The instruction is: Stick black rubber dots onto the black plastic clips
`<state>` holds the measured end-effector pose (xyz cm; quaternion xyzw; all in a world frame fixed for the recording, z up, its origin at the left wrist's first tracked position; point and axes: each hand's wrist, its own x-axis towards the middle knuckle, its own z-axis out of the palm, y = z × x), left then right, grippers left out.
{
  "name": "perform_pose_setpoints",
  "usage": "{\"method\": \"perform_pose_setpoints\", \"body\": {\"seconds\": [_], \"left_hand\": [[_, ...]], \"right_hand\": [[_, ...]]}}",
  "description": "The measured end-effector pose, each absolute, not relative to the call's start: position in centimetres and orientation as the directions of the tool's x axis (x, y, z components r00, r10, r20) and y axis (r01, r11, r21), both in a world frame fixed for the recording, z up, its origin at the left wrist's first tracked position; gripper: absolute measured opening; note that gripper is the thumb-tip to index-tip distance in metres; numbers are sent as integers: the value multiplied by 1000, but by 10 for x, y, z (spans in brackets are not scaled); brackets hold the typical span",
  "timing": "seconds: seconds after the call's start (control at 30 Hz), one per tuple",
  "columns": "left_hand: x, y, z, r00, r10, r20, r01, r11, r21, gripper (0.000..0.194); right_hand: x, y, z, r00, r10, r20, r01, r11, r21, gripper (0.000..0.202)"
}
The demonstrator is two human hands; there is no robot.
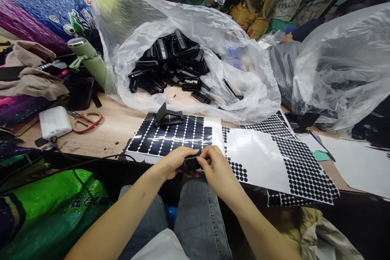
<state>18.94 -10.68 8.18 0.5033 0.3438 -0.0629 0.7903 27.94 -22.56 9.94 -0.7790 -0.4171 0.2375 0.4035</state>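
Observation:
Over the table's front edge, my left hand (pixel 176 161) is closed around a small black plastic part (pixel 191 163), thumb on top. My right hand (pixel 215 167) has its fingers pinched at the right end of that same part; whether a small sticker is between the fingertips is hidden. Just beyond my hands lies a sheet of black rounded-rectangle stickers (pixel 170 136). A black folding stand (pixel 168 117), looking like a phone stand, rests on the sheet's far part. To the right are sheets of round black stickers (pixel 304 168), with bare white backing where dots are gone.
A large clear plastic bag (pixel 243 89) lies open at the back, full of black plastic parts (pixel 173 59). On the left are red-handled scissors (pixel 87 122), a white power bank (pixel 55 122) with a cable, a phone (pixel 81 93) and a green bottle (pixel 88 63). Another plastic bag (pixel 344 61) stands right.

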Motion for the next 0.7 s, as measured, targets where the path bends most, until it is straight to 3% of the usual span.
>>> {"method": "perform_pose_setpoints", "body": {"seconds": [0.1,0.17,0.33,0.43,0.53,0.6,0.7], "left_hand": [[188,-105,83,780,212,-589,420,520,744,36],[188,-104,84,797,227,-560,382,529,758,32],[192,-107,84,804,366,-470,265,487,832,28],[192,-105,87,758,542,-364,232,297,926,28],[197,-88,94,603,782,-155,287,-32,957,28],[213,-65,102,448,889,95,343,-270,900,28],[250,-14,119,211,847,489,372,-532,761,22]], "right_hand": [[278,-228,94,661,749,47,459,-355,-815,9],[275,-229,92,695,719,18,431,-396,-811,14],[263,-227,93,653,757,24,405,-323,-855,13],[261,-226,101,628,773,91,368,-192,-910,14],[266,-230,109,689,713,134,311,-124,-942,16],[271,-235,111,755,641,136,267,-112,-957,18],[281,-241,106,811,576,98,185,-94,-978,19]]}}
